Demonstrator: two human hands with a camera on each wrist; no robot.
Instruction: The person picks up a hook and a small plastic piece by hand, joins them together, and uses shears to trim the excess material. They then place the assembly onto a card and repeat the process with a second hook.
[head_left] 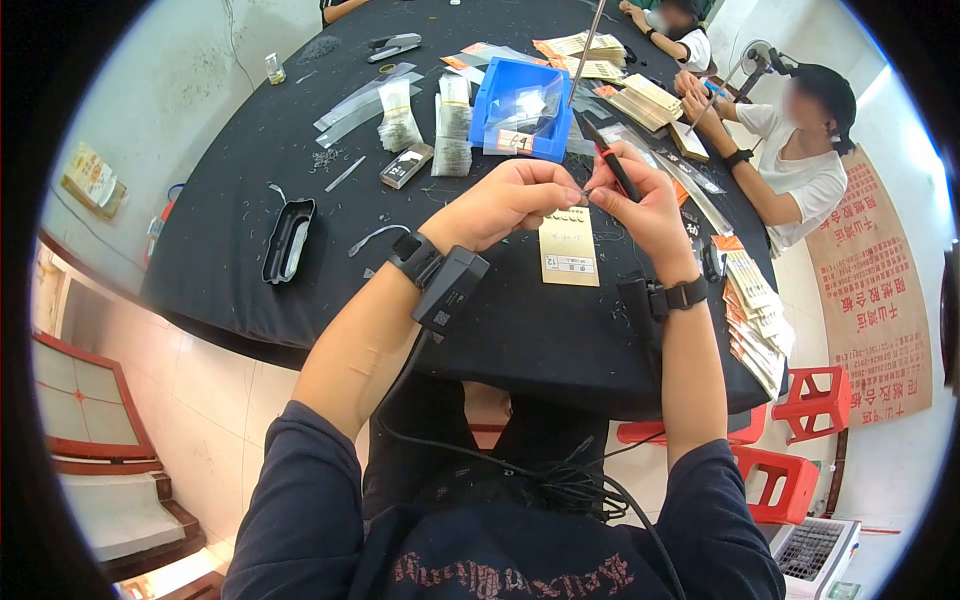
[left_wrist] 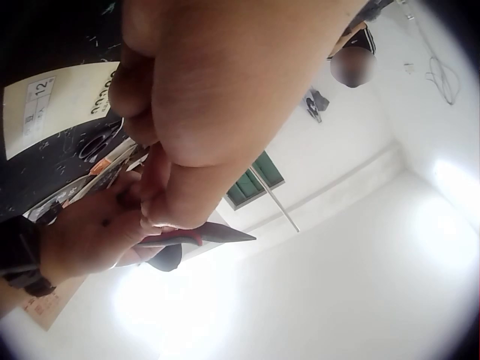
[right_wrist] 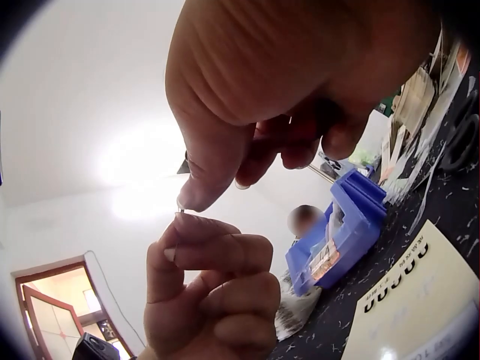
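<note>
From the head view, I see the left grip (head_left: 510,200), fingertips pinched, meeting the right grip (head_left: 645,200), which clasps a red-and-black pointed tool (head_left: 618,172). Beneath both, a cream card (head_left: 568,262) lies on the tabletop (head_left: 530,330). By the left wrist, the tool's blade (left_wrist: 229,234) juts beyond the fingers; best angled away from them. By the right wrist, a tiny piece (right_wrist: 181,212) sits between both grips' fingertips; a light, steady pinch suits it.

Pale walls (head_left: 170,105), red plastic stools (head_left: 818,404)
</note>
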